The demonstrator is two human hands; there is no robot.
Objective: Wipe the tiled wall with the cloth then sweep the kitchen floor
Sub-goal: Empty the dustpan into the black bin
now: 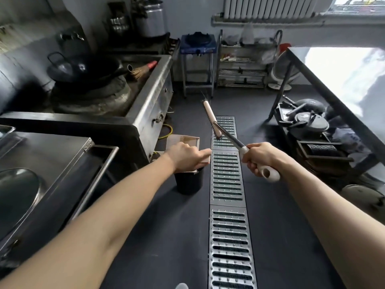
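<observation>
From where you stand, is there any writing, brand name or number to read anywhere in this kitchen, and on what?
None can be read.
Blue gas stove: pale marks along its front edge, too blurred to read.
Broom in the right hand: no lettering visible.
Dustpan held by the left hand: no label visible.
</observation>
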